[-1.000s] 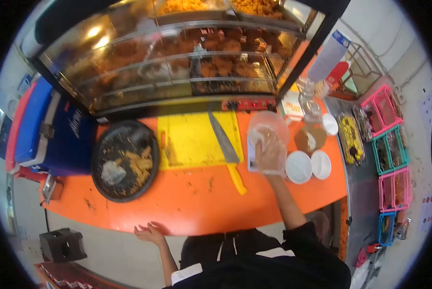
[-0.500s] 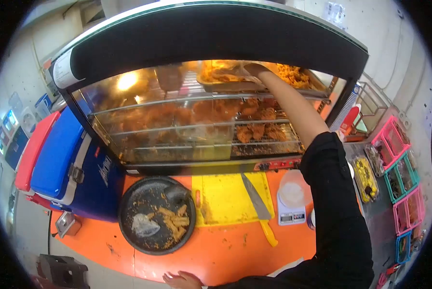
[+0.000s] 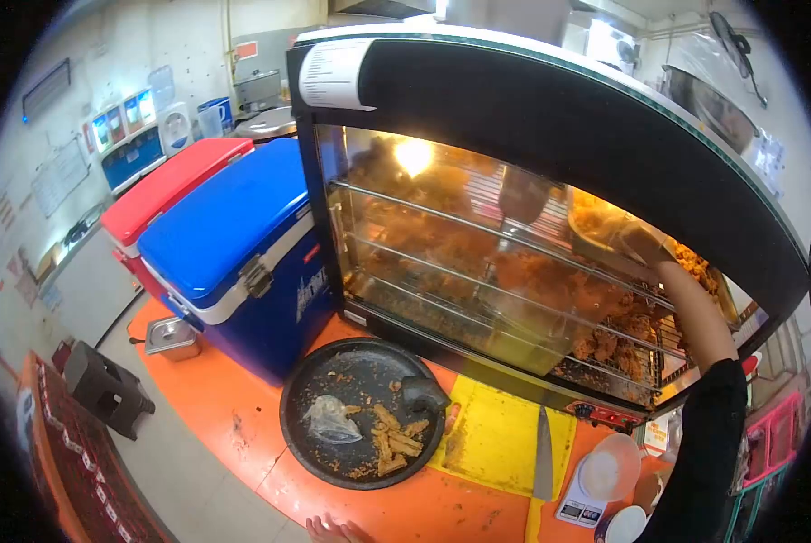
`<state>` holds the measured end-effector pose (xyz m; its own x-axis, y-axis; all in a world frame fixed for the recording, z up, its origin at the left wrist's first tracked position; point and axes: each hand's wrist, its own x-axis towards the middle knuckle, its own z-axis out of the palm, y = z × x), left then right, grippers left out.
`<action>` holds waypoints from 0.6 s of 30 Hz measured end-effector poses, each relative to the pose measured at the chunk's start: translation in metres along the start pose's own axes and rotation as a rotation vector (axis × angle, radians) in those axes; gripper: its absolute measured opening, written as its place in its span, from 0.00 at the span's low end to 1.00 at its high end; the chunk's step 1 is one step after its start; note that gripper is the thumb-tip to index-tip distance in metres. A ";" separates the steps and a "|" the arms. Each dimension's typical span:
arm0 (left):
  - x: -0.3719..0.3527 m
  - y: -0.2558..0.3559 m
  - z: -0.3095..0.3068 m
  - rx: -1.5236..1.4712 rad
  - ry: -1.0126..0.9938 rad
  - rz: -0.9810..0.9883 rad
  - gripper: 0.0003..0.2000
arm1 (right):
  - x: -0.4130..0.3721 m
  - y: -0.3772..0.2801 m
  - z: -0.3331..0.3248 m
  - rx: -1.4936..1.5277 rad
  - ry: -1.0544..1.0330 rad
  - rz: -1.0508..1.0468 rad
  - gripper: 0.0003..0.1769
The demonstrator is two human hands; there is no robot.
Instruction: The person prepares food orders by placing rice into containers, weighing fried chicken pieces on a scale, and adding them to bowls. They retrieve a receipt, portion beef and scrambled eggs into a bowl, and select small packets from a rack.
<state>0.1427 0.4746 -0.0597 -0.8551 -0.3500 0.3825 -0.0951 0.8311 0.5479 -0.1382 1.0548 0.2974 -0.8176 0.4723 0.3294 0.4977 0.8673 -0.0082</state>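
My right hand (image 3: 641,242) reaches through the open side of a glass display warmer (image 3: 550,100), at a metal tray (image 3: 596,242) of orange-brown fried food on the upper shelf. Its fingers are blurred, and I cannot tell what they hold. My left hand (image 3: 333,530) is low in the view at the orange table's (image 3: 252,452) front edge, fingers spread and nothing in them. Just beyond it stands a wide black dish (image 3: 297,452) holding fried pieces (image 3: 396,442), crumbs, a crumpled clear plastic bag (image 3: 333,420) and a dark pestle-like piece (image 3: 424,395).
A knife (image 3: 543,457) lies on a yellow cutting board (image 3: 496,443). To its right are a digital scale (image 3: 579,511) and a clear plastic bowl (image 3: 612,463). Blue (image 3: 224,226) and red (image 3: 170,181) cooler boxes stand left of the warmer, near a small metal container (image 3: 172,337).
The view has swung left, so the warmer and table things sit further right. My right hand is still at the upper tray, and my left hand stays by the table edge.
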 end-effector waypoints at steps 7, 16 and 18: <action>0.237 0.102 -0.020 -0.459 0.472 0.483 0.13 | -0.007 0.008 -0.025 0.028 0.078 -0.038 0.10; 0.542 0.322 -0.075 -1.201 -0.047 0.424 0.34 | -0.034 0.023 -0.057 0.038 0.174 -0.125 0.10; 0.566 0.316 -0.070 -1.181 -0.260 0.491 0.31 | -0.041 0.025 -0.057 0.050 0.209 -0.162 0.10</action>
<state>-0.3352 0.5091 0.3824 -0.7578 0.0839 0.6470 0.6423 -0.0782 0.7624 -0.0756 1.0476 0.3376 -0.8051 0.2888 0.5181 0.3463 0.9380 0.0154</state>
